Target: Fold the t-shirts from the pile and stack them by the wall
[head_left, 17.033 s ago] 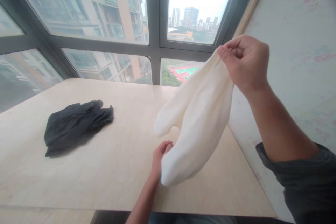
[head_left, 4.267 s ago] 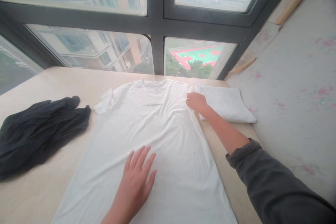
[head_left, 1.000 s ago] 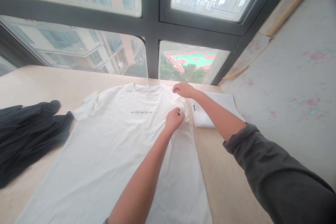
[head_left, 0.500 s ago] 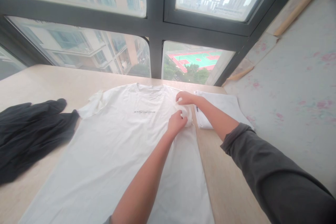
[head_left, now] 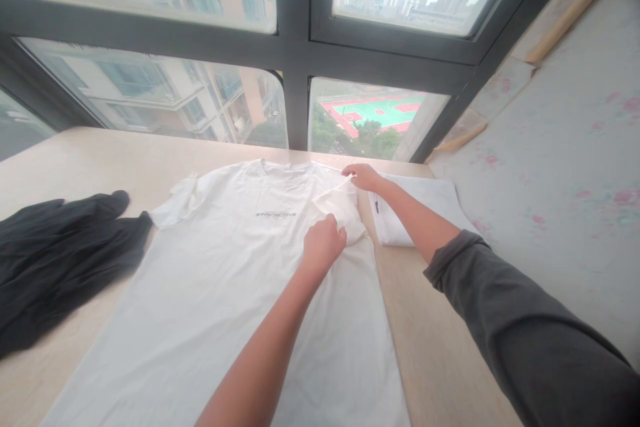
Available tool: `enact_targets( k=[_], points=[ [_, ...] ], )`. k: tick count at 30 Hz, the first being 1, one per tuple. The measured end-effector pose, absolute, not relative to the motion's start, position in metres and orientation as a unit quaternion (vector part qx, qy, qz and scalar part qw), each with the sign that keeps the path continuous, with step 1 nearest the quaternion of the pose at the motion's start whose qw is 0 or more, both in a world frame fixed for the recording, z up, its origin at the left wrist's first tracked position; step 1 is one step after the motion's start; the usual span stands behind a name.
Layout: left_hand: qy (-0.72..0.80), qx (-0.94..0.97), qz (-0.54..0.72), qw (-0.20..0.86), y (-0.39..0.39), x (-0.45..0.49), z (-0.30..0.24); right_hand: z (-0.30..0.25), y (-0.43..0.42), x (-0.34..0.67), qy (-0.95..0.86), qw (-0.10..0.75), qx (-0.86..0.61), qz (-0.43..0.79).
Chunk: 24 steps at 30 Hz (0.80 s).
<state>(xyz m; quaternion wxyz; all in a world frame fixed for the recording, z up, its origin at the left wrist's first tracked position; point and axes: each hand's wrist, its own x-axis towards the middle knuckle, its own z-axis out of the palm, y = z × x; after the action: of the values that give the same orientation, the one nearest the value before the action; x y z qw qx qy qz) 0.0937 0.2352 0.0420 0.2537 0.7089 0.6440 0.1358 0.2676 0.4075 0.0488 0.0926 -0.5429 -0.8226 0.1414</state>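
A white T-shirt point(head_left: 225, 293) with small dark chest lettering lies spread face up on the pale wooden table point(head_left: 80, 153). Its right sleeve point(head_left: 340, 210) is folded in over the body. My left hand point(head_left: 323, 243) is closed on the lower edge of that sleeve. My right hand point(head_left: 364, 177) pinches the sleeve's upper corner near the shoulder seam. The shirt's left sleeve point(head_left: 173, 203) lies crumpled at the far left shoulder.
A folded white garment point(head_left: 425, 210) sits at the table's far right corner, just beyond my right forearm. A dark crumpled garment point(head_left: 55, 253) lies on the left. Dark-framed windows point(head_left: 295, 60) stand behind the table and a pale floral wall point(head_left: 565, 160) closes the right side.
Both hands have stayed on the right sleeve. In the last half second they drew apart, stretching the bunched sleeve flatter over the shirt body.
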Motion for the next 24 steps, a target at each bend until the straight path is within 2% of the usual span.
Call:
enact_targets(
  k=[8,13,18,24],
  points=[
    [0.447,0.872,0.117,0.161,0.153,0.143,0.036,0.045,0.421,0.267,-0.839,-0.025,-0.533,0.106],
    [0.405,0.900,0.142,0.074,0.132,0.156,0.016,0.045,0.429,0.266,-0.843,-0.076,-0.529,0.061],
    [0.401,0.902,0.143,0.075,0.109,0.156,0.024,0.041,0.432,0.275,-0.819,-0.092,-0.566,0.032],
    [0.440,0.884,0.055,0.148,0.007,0.165,0.000,0.040,0.429,0.282,-0.796,-0.080,-0.599,0.035]
  ],
)
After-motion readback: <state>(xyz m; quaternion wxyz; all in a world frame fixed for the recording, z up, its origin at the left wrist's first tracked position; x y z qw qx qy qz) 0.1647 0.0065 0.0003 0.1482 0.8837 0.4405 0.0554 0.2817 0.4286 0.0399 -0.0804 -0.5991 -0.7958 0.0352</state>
